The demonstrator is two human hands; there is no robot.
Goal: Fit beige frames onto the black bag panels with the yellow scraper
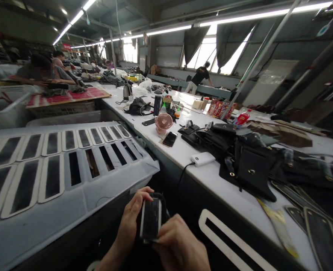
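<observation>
Low in the middle of the head view I hold a dark rectangular panel with pale borders (151,218). My left hand (131,214) grips its left side, with the thumb over the top edge. At the panel's lower right corner, the fingers of my right hand (183,244) are pinched on its edge. A black part with a rounded corner shows behind the panel, and its kind is unclear. On the pale covered board (84,199) to the left lie rows of similar panels with pale borders and dark centres (51,177). Several dark slots (91,163) show beside them.
The long white table (166,152) runs beside me, bearing a pink fan (163,123), a phone (170,139) and a white power bank (202,158). Black bags (248,162) are piled at right. A pale looped strip (231,241) lies near my right hand. Other people work farther back.
</observation>
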